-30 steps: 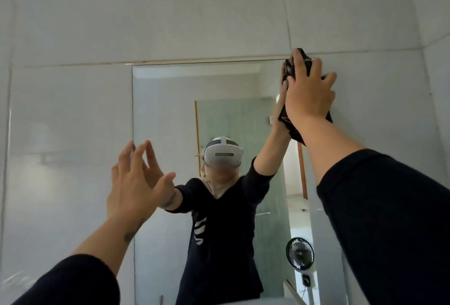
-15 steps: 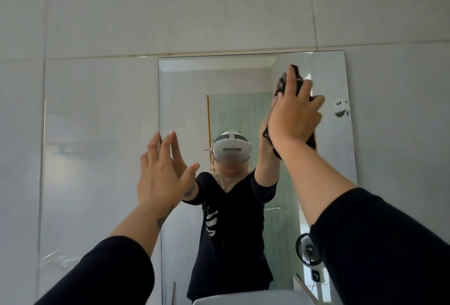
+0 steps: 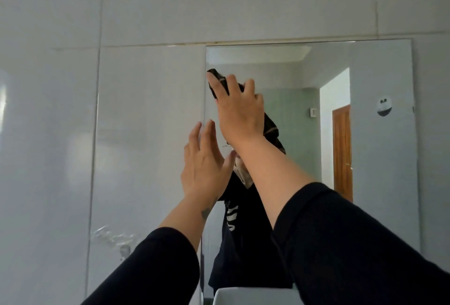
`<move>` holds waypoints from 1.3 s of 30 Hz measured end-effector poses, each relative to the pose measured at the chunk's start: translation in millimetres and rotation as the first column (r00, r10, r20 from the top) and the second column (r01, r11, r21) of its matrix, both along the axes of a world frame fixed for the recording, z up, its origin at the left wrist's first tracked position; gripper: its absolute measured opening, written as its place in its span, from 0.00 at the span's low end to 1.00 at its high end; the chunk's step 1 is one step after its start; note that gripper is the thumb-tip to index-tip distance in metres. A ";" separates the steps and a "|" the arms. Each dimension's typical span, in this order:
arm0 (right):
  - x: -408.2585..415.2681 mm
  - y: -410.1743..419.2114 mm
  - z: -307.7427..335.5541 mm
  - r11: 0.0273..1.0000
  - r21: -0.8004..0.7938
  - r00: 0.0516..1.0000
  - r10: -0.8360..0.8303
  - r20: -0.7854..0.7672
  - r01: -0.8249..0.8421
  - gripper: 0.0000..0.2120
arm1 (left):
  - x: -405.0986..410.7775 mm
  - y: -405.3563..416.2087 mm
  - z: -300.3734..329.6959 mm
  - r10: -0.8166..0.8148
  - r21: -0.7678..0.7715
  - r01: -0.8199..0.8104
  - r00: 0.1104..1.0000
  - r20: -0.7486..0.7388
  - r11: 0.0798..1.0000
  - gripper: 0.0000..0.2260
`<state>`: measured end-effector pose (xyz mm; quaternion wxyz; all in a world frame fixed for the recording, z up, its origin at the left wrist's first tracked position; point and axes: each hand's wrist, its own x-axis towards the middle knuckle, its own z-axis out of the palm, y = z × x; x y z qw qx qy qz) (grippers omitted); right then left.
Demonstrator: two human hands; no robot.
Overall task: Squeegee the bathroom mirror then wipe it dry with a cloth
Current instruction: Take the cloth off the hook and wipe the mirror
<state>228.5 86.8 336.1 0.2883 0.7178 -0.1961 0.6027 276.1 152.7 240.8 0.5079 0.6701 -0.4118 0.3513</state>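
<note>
High on the mirror [image 3: 365, 146], close to its upper left corner, the right hand [image 3: 239, 112] presses a dark cloth [image 3: 216, 78] flat against the glass. Its fingers are spread over the cloth, palm bearing on it rather than pinching it. The cloth is bunched, its long axis running on a slant from the upper left, where a corner pokes out past the fingertips, down to the lower right, where a fold [image 3: 271, 131] shows beside the wrist. The left hand [image 3: 204, 165] is raised just below and left of the right, open with fingers together and pointing up, holding nothing; whether it touches the glass cannot be told. Both forearms wear dark sleeves pushed up. A white basin rim [image 3: 255, 296] shows at the bottom edge; its contents are out of sight. A round smiley sticker [image 3: 384, 107] sits near the mirror's right edge.
</note>
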 end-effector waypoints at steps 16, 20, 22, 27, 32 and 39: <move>-97.5 -67.3 -55.5 0.996 -0.013 0.994 -0.091 -0.062 0.090 0.27 | -16.7 -7.8 -42.1 0.049 0.142 -0.028 0.988 -0.149 0.989 0.42; -135.8 -95.0 -52.6 0.990 0.097 0.993 -0.108 0.050 0.103 0.24 | -18.3 -7.8 -40.4 0.018 0.119 0.006 0.980 -0.198 0.993 0.44; -153.3 -107.2 -53.7 0.982 0.152 0.987 -0.128 0.099 0.112 0.24 | -18.2 -8.5 -41.3 0.017 0.105 0.004 0.980 -0.196 0.994 0.44; -190.0 -134.0 -62.6 0.947 0.309 0.959 -0.167 0.228 0.091 0.24 | -13.1 -10.1 -42.6 0.015 0.077 0.000 0.983 -0.184 0.997 0.43; -212.5 -152.3 -74.7 0.897 0.437 0.924 -0.222 0.312 0.068 0.24 | -12.6 -10.1 -41.9 0.015 0.058 -0.004 0.983 -0.181 0.998 0.43; -182.2 -132.9 -108.2 0.844 0.533 0.818 -0.261 0.513 -0.065 0.24 | -10.1 -8.9 -45.4 0.013 0.061 -0.004 0.988 -0.155 0.998 0.43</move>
